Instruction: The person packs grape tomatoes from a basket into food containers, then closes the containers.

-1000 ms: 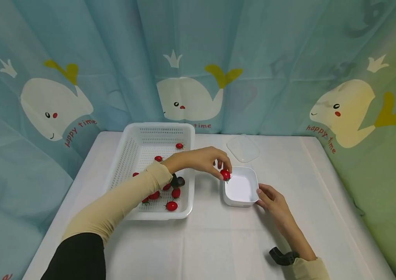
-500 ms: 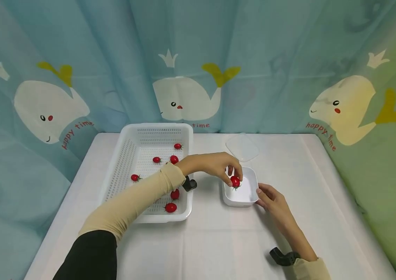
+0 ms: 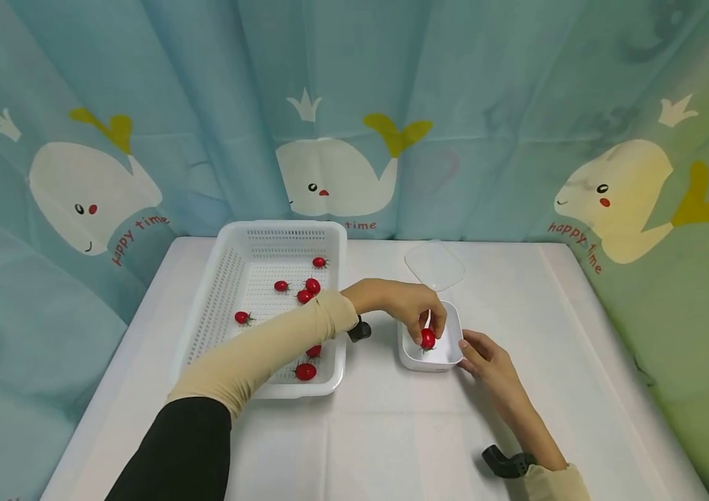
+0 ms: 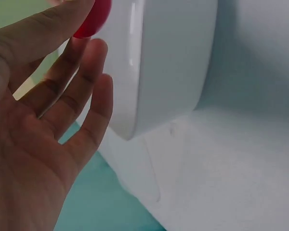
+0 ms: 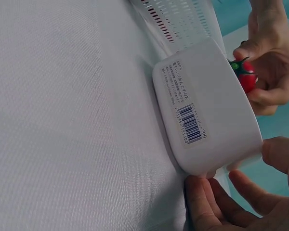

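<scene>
One barcode label (image 5: 190,123) on the box (image 5: 207,110), right-wrist view only; left hand (image 3: 407,306) pinching tomato (image 3: 427,339), right hand (image 3: 486,358) relaxed.

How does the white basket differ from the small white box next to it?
The white basket is larger, has perforated walls and holds several loose cherry tomatoes. The small white box has solid walls; the left hand holds one tomato in it, and the right hand touches its side. Both are white, open-topped and stand on the table.
</scene>
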`<state>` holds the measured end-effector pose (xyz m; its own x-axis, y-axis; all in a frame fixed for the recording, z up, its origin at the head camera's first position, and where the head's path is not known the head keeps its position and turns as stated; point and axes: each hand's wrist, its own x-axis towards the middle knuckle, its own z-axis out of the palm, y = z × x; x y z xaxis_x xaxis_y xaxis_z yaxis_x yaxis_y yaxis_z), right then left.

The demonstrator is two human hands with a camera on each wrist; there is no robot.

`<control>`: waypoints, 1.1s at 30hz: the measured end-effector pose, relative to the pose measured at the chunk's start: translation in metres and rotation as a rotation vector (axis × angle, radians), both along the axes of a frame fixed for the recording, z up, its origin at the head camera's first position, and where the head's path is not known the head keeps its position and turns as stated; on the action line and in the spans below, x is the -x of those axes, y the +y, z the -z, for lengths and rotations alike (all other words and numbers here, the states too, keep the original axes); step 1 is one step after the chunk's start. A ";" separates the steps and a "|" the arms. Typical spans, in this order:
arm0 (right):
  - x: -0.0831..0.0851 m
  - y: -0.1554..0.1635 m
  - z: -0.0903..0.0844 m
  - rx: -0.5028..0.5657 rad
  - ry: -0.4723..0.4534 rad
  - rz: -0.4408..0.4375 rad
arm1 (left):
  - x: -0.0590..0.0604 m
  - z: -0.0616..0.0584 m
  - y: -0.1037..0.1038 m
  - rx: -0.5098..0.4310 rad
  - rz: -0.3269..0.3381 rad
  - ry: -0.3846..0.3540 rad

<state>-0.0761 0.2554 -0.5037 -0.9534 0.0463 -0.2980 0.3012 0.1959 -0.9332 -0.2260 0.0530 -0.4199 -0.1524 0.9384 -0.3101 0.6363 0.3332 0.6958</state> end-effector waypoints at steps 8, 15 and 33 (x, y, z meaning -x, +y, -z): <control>0.000 0.000 0.001 0.001 -0.001 0.002 | -0.002 0.017 0.010 0.074 0.003 -0.016; -0.001 0.000 0.001 0.005 0.011 -0.003 | -0.005 0.025 0.014 0.123 0.008 0.010; 0.000 0.000 0.001 0.001 0.015 0.001 | -0.005 0.039 0.018 0.166 0.022 0.082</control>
